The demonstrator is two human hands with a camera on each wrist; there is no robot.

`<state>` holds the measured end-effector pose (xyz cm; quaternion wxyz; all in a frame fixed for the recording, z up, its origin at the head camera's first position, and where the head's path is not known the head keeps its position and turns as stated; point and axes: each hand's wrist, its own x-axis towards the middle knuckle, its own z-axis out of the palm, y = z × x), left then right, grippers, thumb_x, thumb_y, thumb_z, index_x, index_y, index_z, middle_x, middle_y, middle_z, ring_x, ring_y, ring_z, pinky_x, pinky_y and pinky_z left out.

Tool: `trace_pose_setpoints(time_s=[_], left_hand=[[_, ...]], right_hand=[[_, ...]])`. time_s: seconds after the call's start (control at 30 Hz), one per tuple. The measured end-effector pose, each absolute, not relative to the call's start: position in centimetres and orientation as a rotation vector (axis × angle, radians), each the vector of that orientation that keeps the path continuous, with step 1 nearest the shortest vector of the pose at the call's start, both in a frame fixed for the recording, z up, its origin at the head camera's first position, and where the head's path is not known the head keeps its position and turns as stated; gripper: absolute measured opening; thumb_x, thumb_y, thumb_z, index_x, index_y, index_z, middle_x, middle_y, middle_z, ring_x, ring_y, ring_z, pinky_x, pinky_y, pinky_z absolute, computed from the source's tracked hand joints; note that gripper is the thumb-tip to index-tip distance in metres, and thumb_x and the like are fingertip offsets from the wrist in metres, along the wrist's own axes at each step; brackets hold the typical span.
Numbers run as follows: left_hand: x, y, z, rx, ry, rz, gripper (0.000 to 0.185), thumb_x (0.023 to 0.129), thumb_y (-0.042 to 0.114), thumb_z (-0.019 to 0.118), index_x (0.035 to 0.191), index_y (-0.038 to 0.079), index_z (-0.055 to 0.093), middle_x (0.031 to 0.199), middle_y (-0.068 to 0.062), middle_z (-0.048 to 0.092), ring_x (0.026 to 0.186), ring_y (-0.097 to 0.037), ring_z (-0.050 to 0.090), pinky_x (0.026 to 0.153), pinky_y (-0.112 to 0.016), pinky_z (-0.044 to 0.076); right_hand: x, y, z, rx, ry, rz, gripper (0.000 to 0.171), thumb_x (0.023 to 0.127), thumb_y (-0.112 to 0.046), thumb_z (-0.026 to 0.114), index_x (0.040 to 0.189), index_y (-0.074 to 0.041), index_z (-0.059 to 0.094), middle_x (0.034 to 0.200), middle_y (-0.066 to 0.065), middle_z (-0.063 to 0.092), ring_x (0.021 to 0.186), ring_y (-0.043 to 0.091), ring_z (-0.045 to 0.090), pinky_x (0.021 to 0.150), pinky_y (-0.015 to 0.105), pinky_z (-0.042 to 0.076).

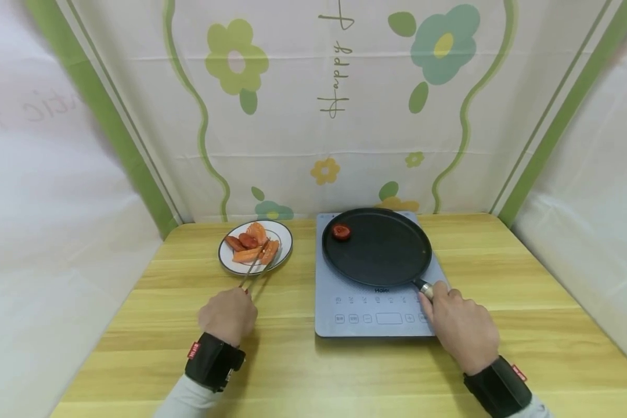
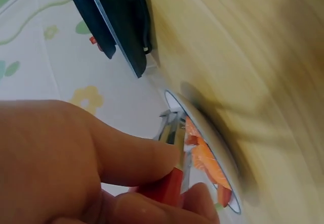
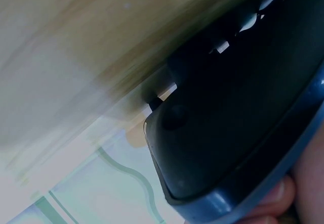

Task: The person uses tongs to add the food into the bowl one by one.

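- Left of the induction cooker (image 1: 368,307), the person's left hand (image 1: 229,316) has its fingers wrapped round the red handle of the tongs (image 2: 171,181); a light squeeze should do, as the food looks soft.
- At the cooker's near right corner, the right hand (image 1: 465,331) grasps the handle of the black pan (image 1: 378,247). It looks a sensible hold; I'd want it firm and level, so the pan doesn't skate about.
- Beyond the left hand, still left of the cooker, the tongs' tips reach in among the food on the plate (image 1: 284,235). From where I stand I cannot tell whether they have a piece between them.
- On that plate lie orange pieces (image 1: 247,255), rather like salmon, and darker, sausage-like pieces (image 1: 248,240). They crowd together, so I would pinch one across its middle and lift it free of its neighbours.
- Over the cooker's far part sits the pan, with one dark red, round piece (image 1: 341,232) toward the cooker's far left corner. Anything added is best lowered beside it, not dropped.
- Between plate and cooker runs a strip of wooden table (image 1: 303,290); a low, unhurried crossing would suit.
- Behind the cooker hangs a flowered cloth (image 1: 292,128), close to the pan's far rim, so I'd avoid pushing the handle forward.
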<state>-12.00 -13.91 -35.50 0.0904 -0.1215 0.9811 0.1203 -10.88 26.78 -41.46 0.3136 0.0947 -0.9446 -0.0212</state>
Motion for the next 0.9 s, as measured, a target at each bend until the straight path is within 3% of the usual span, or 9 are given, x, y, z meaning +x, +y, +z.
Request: trace_pose_setpoints(time_s=[0.43, 0.77, 0.9], left_hand=[[-12.3, -12.9, -36.0, -0.369, 2.944, 0.358, 0.037, 0.108, 0.026, 0.050, 0.080, 0.007, 0.063, 0.072, -0.011, 0.059, 0.063, -0.027, 0.059, 0.053, -0.040, 0.045], [-13.2, -14.4, -36.2, -0.306, 2.928, 0.404, 0.039, 0.110, 0.029, 0.047, 0.096, -0.001, 0.066, 0.079, -0.014, 0.063, 0.068, -0.027, 0.060, 0.056, -0.041, 0.046], [-13.2, -14.4, -35.6, -0.328, 2.898, 0.423, 0.039, 0.110, 0.030, 0.047, 0.095, 0.000, 0.067, 0.080, -0.014, 0.064, 0.068, -0.028, 0.060, 0.057, -0.040, 0.045]], right_hand=[[-10.9, 27.0, -41.6, 0.256, -2.469, -0.046, 0.047, 0.092, -0.033, 0.077, 0.079, -0.006, 0.042, 0.057, 0.003, 0.033, 0.040, 0.015, 0.029, 0.038, 0.029, 0.019], [-10.8, 26.8, -41.7, 0.277, -2.455, -0.027, 0.047, 0.090, -0.032, 0.078, 0.079, -0.005, 0.041, 0.057, 0.002, 0.032, 0.039, 0.015, 0.029, 0.037, 0.029, 0.019], [-10.8, 26.9, -41.5, 0.252, -2.478, -0.035, 0.047, 0.092, -0.033, 0.078, 0.079, -0.006, 0.042, 0.057, 0.003, 0.032, 0.040, 0.016, 0.030, 0.037, 0.029, 0.020]])
